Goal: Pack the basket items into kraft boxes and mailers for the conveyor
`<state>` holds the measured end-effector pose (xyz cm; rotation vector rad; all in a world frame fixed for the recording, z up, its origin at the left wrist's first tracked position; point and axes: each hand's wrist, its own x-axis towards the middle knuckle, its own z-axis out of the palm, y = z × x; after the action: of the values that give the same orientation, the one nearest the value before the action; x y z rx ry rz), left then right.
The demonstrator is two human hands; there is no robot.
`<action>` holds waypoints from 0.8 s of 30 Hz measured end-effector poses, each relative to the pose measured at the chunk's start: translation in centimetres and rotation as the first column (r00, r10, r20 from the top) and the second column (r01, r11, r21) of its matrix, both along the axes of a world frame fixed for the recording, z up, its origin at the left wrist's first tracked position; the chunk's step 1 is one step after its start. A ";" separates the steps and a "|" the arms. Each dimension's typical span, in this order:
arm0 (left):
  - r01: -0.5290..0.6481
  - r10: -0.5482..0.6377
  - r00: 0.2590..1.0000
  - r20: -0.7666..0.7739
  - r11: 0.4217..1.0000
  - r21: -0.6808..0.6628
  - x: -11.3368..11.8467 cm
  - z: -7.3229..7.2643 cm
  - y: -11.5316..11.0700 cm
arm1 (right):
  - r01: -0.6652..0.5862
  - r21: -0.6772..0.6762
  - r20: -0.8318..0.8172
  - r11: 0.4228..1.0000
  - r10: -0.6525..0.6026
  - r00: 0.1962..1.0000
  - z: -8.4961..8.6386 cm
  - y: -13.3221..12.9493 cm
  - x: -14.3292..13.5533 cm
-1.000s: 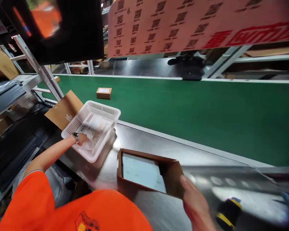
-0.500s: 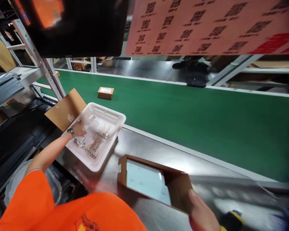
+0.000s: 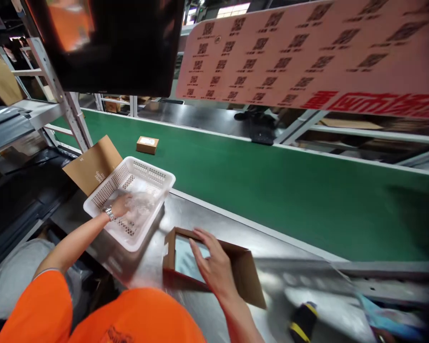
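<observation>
My left hand (image 3: 120,205), with a watch on its wrist, reaches into a white perforated plastic basket (image 3: 130,244). Its fingers are closed on a crumpled clear plastic bag (image 3: 142,204), whose contents I cannot make out. Over an open brown cardboard box (image 3: 248,276) on the metal table is my right hand (image 3: 216,264), its fingers apart. Beneath it, inside the box, lies a flat pale blue pack (image 3: 186,259), partly covered by the hand. I cannot tell whether the fingertips press on the pack.
A green conveyor belt (image 3: 271,190) runs behind the metal table (image 3: 186,214), carrying a small labelled carton (image 3: 147,145). A brown cardboard piece (image 3: 93,164) stands beside the basket. A black and yellow object (image 3: 303,321) lies at right. Overhead hang a dark screen (image 3: 117,47) and a QR-code board (image 3: 271,57).
My right hand has left the box's right end and moved left over the pale blue pack. My left hand remains in the basket at the plastic bag. The view has shifted slightly.
</observation>
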<state>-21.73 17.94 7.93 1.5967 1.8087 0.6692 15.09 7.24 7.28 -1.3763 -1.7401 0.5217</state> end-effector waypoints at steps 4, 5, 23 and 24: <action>-0.163 0.151 0.963 0.225 0.986 0.033 -0.2 0.6 -1.4 | -0.202 -0.110 -0.160 0.973 0.183 0.970 1.5 1.0 -3.2; -0.197 0.179 0.928 0.327 0.980 0.021 -0.1 1.1 -1.8 | -0.242 -0.143 -0.210 0.960 0.209 0.955 1.8 1.4 -3.9; -0.317 0.296 0.948 0.118 0.833 0.454 1.7 2.6 -7.3 | -0.397 -0.380 -0.531 0.836 0.154 0.833 4.2 9.8 -16.3; -0.253 0.272 0.962 0.038 0.823 0.508 1.5 2.8 -7.5 | -0.413 -0.368 -0.504 0.833 0.194 0.842 4.6 10.5 -16.8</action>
<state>-20.19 10.42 10.74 1.6953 2.0094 1.3516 -1.66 17.76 11.84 -1.1441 -1.5020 1.4094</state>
